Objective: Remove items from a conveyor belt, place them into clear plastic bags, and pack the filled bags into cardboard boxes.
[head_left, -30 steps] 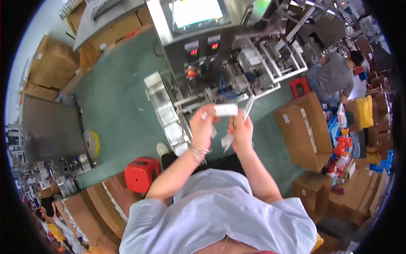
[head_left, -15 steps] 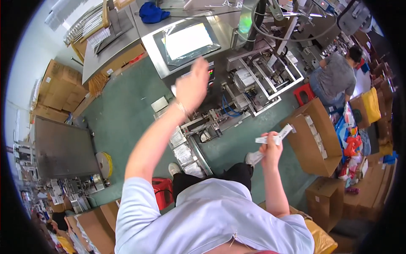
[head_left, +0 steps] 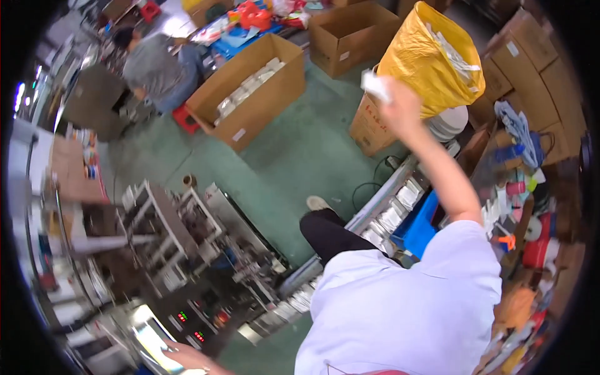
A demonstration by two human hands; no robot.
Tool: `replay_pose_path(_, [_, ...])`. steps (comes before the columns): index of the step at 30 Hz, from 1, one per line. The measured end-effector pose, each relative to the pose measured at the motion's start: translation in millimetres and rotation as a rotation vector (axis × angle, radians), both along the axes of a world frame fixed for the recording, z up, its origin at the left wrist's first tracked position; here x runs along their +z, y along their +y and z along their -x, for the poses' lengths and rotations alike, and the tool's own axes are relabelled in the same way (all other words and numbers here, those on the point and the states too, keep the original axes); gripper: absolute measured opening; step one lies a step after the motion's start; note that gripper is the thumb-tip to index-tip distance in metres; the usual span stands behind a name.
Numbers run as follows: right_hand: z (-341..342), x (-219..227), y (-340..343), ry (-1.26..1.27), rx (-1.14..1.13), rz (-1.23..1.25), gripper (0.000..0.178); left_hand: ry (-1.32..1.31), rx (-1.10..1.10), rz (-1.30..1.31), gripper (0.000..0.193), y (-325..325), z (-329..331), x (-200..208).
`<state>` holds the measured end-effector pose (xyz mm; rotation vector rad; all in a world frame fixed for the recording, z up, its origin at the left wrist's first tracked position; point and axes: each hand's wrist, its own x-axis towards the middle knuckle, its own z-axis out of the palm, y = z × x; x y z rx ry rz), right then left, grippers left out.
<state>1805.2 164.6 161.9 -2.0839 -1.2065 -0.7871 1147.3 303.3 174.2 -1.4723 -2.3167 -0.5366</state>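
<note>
My right hand (head_left: pixel 403 109) is stretched forward, its fingers closed on a small white packet (head_left: pixel 376 86); both are blurred. Just beyond that hand stands a yellow sack (head_left: pixel 409 53), its mouth open and white strips (head_left: pixel 451 53) inside. At the lower left, my left hand (head_left: pixel 182 357) has its fingers extended at the edge of a lit touch screen (head_left: pixel 149 331). Whether the fingertips touch the glass I cannot tell. No object shows in that hand.
A machine with red and green digits (head_left: pixel 190 325) stands at the left. A conveyor (head_left: pixel 306 278) carrying white packets runs past my legs, beside a blue bin (head_left: pixel 415 225). Ahead is a cardboard box (head_left: pixel 250 115) with packets; a seated person (head_left: pixel 156 69) works nearby.
My view has swung to the right. My right hand has reached out to the yellow sack, still holding white. The left hand, earlier raised before the screen, is now at the screen's edge.
</note>
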Motion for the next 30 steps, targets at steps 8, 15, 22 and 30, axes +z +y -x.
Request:
replay_pose_path(8, [-292,61,-93,0.006,-0.864,0.191,0.051,-1.566,-0.299,0.878,0.036,-5,-371,-70])
replay_pose_path(15, [-114,4,7,1.175,0.251,0.182,0.071,-2.425,-0.485,1.097,0.040,13,-589,-9])
replay_pose_path(22, [-67,39,2,1.689,-0.030,-0.159,0.020,-2.373,-0.947,1.409,0.041,-25,-666,25])
replay_pose_path(30, [-257,84,-84,0.147,-1.046,0.487,0.045,-1.468,-1.127,0.877,0.035,114,-564,-49])
